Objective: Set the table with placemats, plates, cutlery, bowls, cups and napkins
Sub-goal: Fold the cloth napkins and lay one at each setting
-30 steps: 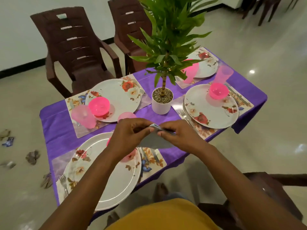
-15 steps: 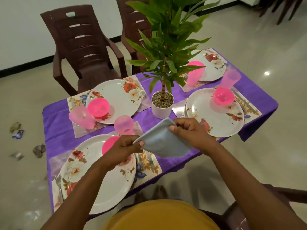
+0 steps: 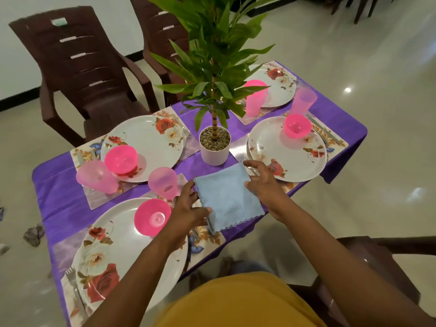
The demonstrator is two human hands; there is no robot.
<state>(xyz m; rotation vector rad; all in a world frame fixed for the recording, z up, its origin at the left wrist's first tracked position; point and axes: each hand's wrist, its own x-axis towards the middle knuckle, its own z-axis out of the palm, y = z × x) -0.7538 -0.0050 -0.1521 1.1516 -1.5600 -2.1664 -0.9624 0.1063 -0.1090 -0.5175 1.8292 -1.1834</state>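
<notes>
Folded blue napkin [image 3: 230,197] lies flat on the worktop [image 3: 59,185] between two place settings. Left hand [image 3: 188,208] and right hand [image 3: 262,182] flank it, grip spread, fingertips at its edges, apparently squaring it.

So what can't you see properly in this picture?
- Far plate, head view: the plant's leaves and a pink cup cover much of it.
- Cutlery beside the near plate: the left hand and blue napkin hide most of it.
- Left hand's grip: its fingertips lie at the napkin's edge; whether they pinch it is unclear.
- Scraps on the floor: too small and blurred to name.
</notes>
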